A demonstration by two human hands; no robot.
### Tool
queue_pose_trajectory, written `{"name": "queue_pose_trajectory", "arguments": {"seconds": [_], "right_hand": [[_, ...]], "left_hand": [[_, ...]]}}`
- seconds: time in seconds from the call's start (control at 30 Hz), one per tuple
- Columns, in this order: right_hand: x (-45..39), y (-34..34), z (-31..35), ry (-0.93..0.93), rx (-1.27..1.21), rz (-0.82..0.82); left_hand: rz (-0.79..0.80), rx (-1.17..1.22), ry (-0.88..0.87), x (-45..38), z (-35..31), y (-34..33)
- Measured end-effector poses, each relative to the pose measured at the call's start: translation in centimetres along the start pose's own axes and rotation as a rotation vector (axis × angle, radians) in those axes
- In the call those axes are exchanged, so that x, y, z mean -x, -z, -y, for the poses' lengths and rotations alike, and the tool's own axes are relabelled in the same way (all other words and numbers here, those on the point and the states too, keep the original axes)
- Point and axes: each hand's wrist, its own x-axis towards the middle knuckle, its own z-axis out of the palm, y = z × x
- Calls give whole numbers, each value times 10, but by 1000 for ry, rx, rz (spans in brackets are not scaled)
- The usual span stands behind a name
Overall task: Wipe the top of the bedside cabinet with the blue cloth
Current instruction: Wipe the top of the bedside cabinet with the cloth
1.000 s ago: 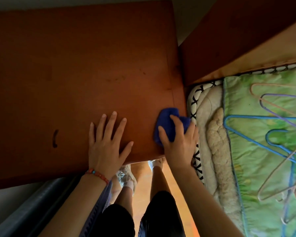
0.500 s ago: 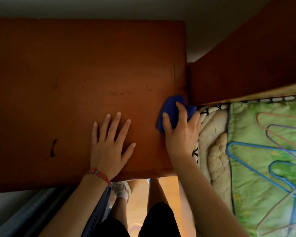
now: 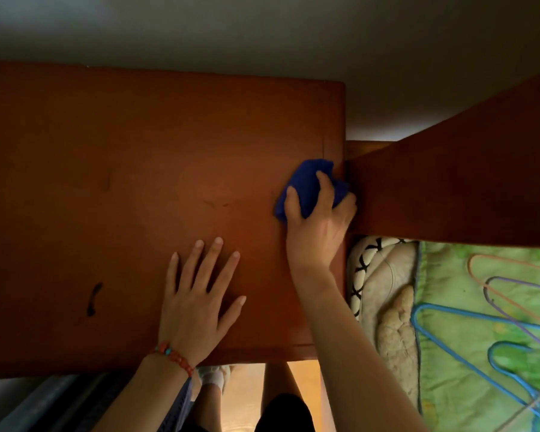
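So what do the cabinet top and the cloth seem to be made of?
The cabinet top looks like reddish-brown wood or wood veneer with a smooth, low-sheen finish; faint scuffs and one dark mark show. The blue cloth, bunched under the right hand, looks like soft matte fabric, possibly microfibre.

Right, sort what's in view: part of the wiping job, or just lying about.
Job:
blue cloth, gripped by the right hand
cabinet top
left hand, flat on it

Lying about:
hangers
green quilt
patterned pillow
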Motion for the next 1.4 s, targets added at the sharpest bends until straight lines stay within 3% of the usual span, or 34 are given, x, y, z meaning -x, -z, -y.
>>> {"name": "queue_pose_trajectory", "arguments": {"seconds": [0.2, 0.4, 0.57, 0.73, 0.83, 1.0, 1.2, 1.4], "right_hand": [[41, 21, -24, 27, 48, 24], [-38, -7, 14, 0, 90, 10], [-15, 2, 9, -2, 136, -13], [-54, -8, 26, -133, -6, 79], [-89, -22, 41, -92, -81, 0], [-64, -6, 30, -99, -45, 118], [-129, -32, 53, -73, -64, 15], [-120, -25, 40, -11, -104, 9]], "left_hand": [[15, 15, -30, -12, 3, 9], [-34, -3, 18, -53, 13, 19], [-43, -5, 30, -67, 20, 24], [-68, 17, 14, -66, 22, 21], [-79, 37, 11, -66, 24, 19], [-62, 52, 15, -66, 25, 19], [-64, 65, 3, -65, 27, 20], [-63, 96, 0, -65, 28, 22]]}}
